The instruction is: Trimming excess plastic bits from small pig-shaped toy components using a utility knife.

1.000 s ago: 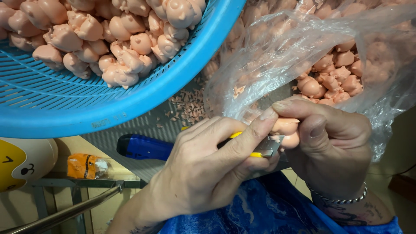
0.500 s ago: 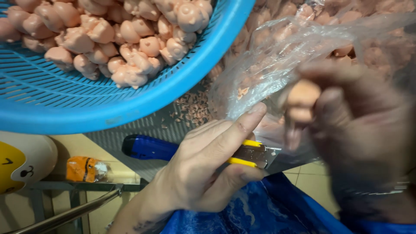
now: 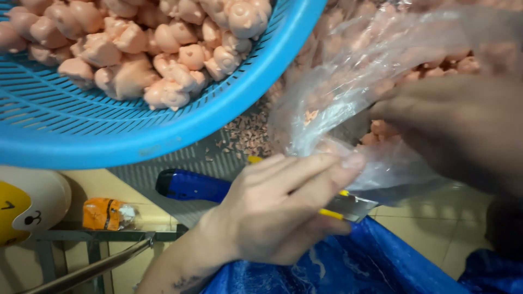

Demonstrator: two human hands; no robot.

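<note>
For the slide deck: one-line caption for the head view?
Left hand grips a utility knife; blurred right hand reaches into a clear bag beside a blue basket.

Small toy-finishing workshop: blue basket heaped with pink moulded figures, more in a clear plastic bag, trimmings scattered, tiled floor.

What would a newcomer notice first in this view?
The big blue basket fills the upper left, heaped with small pink figurines. Below it, at centre, the left hand grips a yellow utility knife. At right, the blurred right hand is at a clear plastic bag holding more pink pieces.
</note>
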